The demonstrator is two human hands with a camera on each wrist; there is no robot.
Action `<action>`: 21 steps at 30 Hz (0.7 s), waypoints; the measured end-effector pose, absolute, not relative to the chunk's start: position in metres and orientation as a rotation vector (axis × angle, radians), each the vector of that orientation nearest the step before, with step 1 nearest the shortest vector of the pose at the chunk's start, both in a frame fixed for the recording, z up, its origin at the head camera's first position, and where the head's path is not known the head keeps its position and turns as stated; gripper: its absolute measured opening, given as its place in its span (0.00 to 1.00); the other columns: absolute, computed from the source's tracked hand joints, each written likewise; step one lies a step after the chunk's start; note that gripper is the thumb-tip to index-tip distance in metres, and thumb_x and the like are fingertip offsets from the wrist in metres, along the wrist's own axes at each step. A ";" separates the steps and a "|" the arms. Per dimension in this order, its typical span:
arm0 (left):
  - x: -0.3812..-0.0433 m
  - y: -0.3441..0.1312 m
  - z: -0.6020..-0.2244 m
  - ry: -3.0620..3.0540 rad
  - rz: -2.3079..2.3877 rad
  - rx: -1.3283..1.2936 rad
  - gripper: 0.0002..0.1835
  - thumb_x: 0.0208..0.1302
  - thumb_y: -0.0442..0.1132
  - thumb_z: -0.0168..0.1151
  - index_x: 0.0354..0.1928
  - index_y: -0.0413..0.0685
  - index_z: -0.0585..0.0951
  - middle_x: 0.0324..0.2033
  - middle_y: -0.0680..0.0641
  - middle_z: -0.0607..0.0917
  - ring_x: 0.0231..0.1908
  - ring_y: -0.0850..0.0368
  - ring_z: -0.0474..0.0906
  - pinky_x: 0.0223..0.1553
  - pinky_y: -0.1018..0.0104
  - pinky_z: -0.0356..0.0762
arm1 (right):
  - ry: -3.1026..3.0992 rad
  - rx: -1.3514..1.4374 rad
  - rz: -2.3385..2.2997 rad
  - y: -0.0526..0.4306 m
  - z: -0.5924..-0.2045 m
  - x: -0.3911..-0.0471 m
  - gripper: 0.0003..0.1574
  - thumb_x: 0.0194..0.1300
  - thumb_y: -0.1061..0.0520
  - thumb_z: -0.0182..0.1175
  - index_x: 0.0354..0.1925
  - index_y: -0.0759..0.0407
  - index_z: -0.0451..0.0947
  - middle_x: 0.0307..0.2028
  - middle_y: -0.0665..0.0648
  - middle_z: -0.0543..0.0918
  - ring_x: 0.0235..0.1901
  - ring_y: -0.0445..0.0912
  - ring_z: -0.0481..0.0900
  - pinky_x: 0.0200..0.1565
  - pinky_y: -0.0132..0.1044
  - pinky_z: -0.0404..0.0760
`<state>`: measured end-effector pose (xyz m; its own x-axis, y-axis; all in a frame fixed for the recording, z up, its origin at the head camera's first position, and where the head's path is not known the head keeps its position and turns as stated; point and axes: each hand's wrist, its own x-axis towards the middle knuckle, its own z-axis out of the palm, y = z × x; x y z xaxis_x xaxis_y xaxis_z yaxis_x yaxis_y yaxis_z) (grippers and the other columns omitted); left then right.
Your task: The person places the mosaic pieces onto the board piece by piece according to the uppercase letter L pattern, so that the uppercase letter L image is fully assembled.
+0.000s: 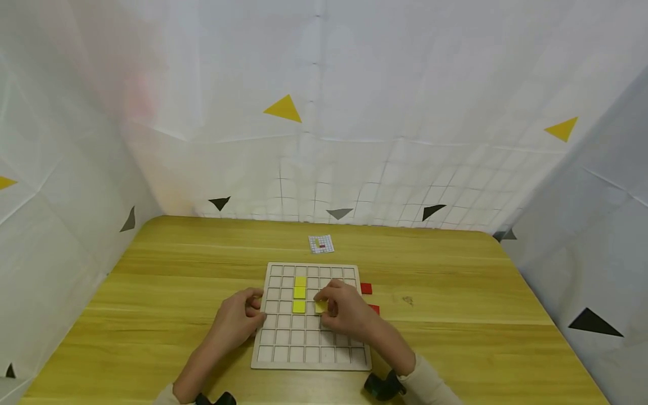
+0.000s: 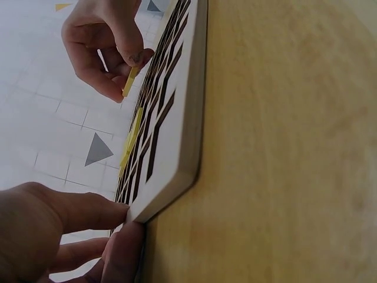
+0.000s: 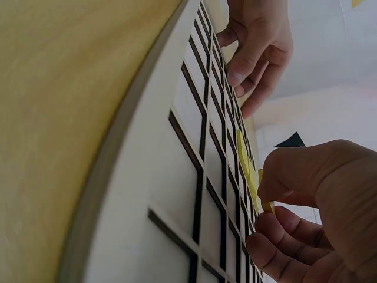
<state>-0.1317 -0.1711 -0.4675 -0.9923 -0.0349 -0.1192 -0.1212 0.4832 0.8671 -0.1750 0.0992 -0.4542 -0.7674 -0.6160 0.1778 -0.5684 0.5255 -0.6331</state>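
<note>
Card (image 1: pixel 321 244) far of board (image 1: pixel 290 337); red tiles (image 1: pixel 367 288) right, near one partly behind right hand (image 1: pixel 348 309). It pinches yellow tile (image 1: pixel 319 307) over board; left hand (image 1: pixel 235 318) grips left edge.

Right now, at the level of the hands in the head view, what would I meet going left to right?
Left hand, column of three yellow tiles, right hand pinching another yellow tile, red tiles, small dark mark on the table.

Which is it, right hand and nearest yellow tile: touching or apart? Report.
Touching: the left wrist view shows the right hand pinching the yellow tile.
</note>
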 end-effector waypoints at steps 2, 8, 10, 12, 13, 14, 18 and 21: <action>-0.131 -0.171 -0.467 2.633 1.548 -0.139 0.26 0.56 0.26 0.69 0.58 0.36 0.78 0.38 0.46 0.79 0.33 0.57 0.80 0.21 0.65 0.81 | 2.672 -1.046 -1.083 0.097 -0.455 -0.174 0.18 0.53 0.68 0.66 0.45 0.60 0.84 0.35 0.50 0.76 0.29 0.41 0.71 0.28 0.28 0.73; -0.132 -0.171 -0.467 2.644 1.536 -0.137 0.25 0.56 0.26 0.69 0.58 0.36 0.78 0.38 0.46 0.79 0.33 0.58 0.80 0.21 0.65 0.81 | 2.655 -1.108 -1.078 0.091 -0.457 -0.172 0.19 0.52 0.69 0.65 0.45 0.60 0.84 0.36 0.50 0.76 0.28 0.41 0.71 0.29 0.28 0.73; -0.132 -0.171 -0.467 2.650 1.529 -0.138 0.25 0.56 0.26 0.69 0.58 0.36 0.78 0.38 0.46 0.79 0.33 0.58 0.80 0.21 0.65 0.81 | 2.647 -1.127 -1.080 0.089 -0.458 -0.172 0.20 0.52 0.69 0.65 0.45 0.60 0.84 0.36 0.50 0.76 0.28 0.42 0.71 0.29 0.27 0.73; -0.132 -0.171 -0.467 2.656 1.525 -0.139 0.26 0.56 0.26 0.69 0.58 0.36 0.78 0.38 0.46 0.79 0.33 0.57 0.80 0.21 0.65 0.81 | 2.635 -1.139 -1.085 0.086 -0.458 -0.172 0.19 0.52 0.69 0.65 0.45 0.60 0.84 0.36 0.50 0.76 0.28 0.43 0.72 0.28 0.27 0.73; -0.132 -0.171 -0.467 2.660 1.523 -0.137 0.26 0.56 0.26 0.69 0.58 0.35 0.78 0.38 0.46 0.79 0.33 0.58 0.80 0.21 0.66 0.81 | 2.631 -1.144 -1.087 0.085 -0.459 -0.172 0.19 0.52 0.69 0.65 0.45 0.60 0.85 0.36 0.50 0.76 0.28 0.43 0.72 0.28 0.27 0.72; -0.132 -0.171 -0.467 2.662 1.522 -0.135 0.26 0.56 0.26 0.69 0.58 0.35 0.78 0.38 0.46 0.79 0.33 0.58 0.80 0.21 0.66 0.81 | 2.629 -1.147 -1.086 0.084 -0.459 -0.172 0.19 0.52 0.69 0.65 0.45 0.60 0.85 0.36 0.50 0.77 0.28 0.43 0.72 0.28 0.27 0.72; -0.131 -0.171 -0.467 2.666 1.520 -0.129 0.26 0.56 0.26 0.69 0.58 0.35 0.78 0.37 0.46 0.79 0.33 0.57 0.80 0.21 0.66 0.81 | 2.629 -1.172 -1.072 0.080 -0.460 -0.171 0.19 0.52 0.69 0.65 0.44 0.60 0.84 0.35 0.49 0.76 0.28 0.40 0.71 0.28 0.26 0.72; -0.132 -0.171 -0.467 2.667 1.516 -0.128 0.26 0.56 0.26 0.69 0.59 0.35 0.78 0.38 0.46 0.79 0.33 0.57 0.80 0.22 0.66 0.81 | 2.633 -1.195 -1.065 0.077 -0.462 -0.170 0.18 0.52 0.69 0.65 0.44 0.60 0.84 0.35 0.49 0.76 0.27 0.37 0.70 0.28 0.25 0.72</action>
<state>-0.1316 -0.1706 -0.4669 -0.9940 -0.0374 -0.1031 -0.1077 0.5095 0.8537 -0.1705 0.0773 -0.4615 -0.6976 -0.6831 0.2163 -0.6415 0.4609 -0.6133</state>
